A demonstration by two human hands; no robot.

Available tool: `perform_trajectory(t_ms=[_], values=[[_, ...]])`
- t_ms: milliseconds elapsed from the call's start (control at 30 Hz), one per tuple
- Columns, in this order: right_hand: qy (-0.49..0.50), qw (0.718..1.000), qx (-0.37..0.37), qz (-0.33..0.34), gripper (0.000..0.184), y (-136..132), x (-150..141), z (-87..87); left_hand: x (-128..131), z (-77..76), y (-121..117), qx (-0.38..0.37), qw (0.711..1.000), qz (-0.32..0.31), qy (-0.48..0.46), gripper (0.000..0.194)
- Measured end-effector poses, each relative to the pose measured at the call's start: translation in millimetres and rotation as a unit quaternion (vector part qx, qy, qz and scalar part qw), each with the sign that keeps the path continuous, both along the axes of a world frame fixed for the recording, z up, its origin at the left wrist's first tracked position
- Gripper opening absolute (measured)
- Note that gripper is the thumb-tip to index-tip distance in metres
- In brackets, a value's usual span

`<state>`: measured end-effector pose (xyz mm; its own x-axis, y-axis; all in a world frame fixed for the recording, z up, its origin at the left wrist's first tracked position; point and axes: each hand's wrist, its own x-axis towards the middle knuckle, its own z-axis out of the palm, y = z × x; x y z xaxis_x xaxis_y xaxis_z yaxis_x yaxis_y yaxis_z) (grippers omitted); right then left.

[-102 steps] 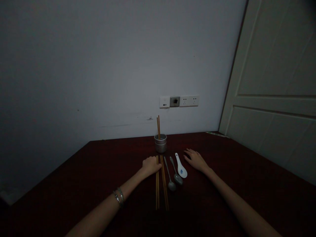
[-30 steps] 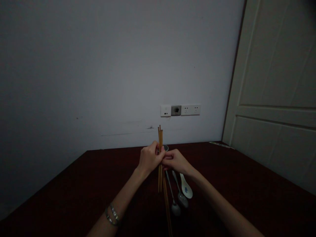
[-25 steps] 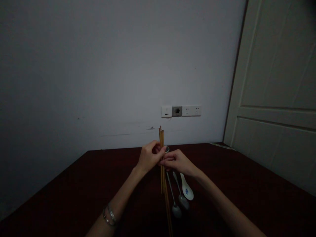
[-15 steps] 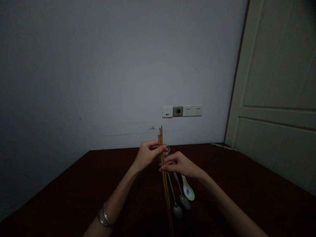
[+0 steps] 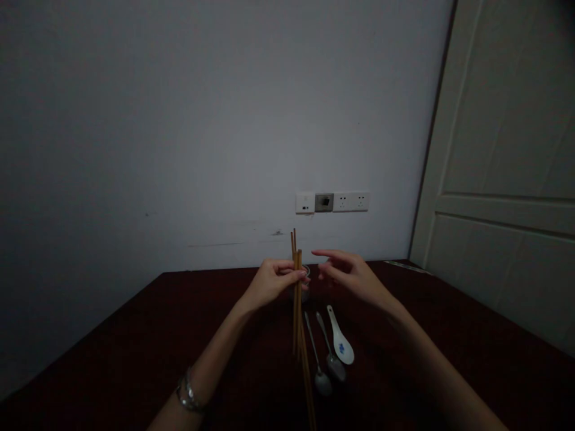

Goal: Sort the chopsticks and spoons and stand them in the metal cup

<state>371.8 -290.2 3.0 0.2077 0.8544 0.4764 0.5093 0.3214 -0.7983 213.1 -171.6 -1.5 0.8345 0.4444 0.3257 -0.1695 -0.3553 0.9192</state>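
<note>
a home-like room: a scuffed pale wall [image 5: 215, 131] with sockets [image 5: 351, 202], a panelled door [image 5: 507, 131], a dark red table [image 5: 135, 335].

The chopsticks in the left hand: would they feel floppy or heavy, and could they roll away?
The chopsticks probably feel stiff: they look straight in the left hand. They're likely light, being so thin. On the table, such slim ones might roll or slide if pushed, though I can't tell if they're round.

Chopsticks [image 5: 299, 311] being held before cup [image 5: 305, 296] — second pair [image 5: 294, 237] standing inside | third pair [image 5: 306, 374] lying on worktop [image 5: 179, 326], left of spoons [image 5: 335, 365]
</note>
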Motion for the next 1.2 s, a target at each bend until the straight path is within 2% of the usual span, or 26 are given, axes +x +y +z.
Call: perform_trajectory(t_ms=[200, 400, 567, 800, 1033, 1200], values=[[-0.045, 0.998, 0.031, 0.013, 0.047, -7.6, -15.0, 5.1, 4.8, -7.5, -4.2, -0.014, 0.999, -0.04, -0.019, 0.025], [-0.099, 0.994, 0.043, 0.0, 0.042, -7.0, -19.2, 4.4, 6.3, -8.5, -8.7, 0.007, 0.999, -0.051, -0.017, 0.023], [-0.086, 0.995, 0.05, -0.002, 0.042, -6.1, -18.7, 3.6, 6.4, -9.0, -8.3, -0.016, 0.999, -0.048, -0.017, 0.024], [-0.082, 0.996, 0.031, 0.022, 0.042, -5.5, -18.5, 3.6, 3.9, -7.8, -7.4, -0.008, 0.998, -0.053, -0.015, 0.024], [-0.097, 0.995, 0.027, 0.022, 0.039, -6.1, -18.1, 4.0, 2.5, -7.0, -5.4, -0.024, 0.996, -0.084, -0.006, 0.022], [-0.111, 0.993, 0.029, 0.009, 0.038, -6.0, -18.0, 3.7, 1.8, -6.2, -6.9, -0.028, 0.997, -0.077, 0.004, 0.023]])
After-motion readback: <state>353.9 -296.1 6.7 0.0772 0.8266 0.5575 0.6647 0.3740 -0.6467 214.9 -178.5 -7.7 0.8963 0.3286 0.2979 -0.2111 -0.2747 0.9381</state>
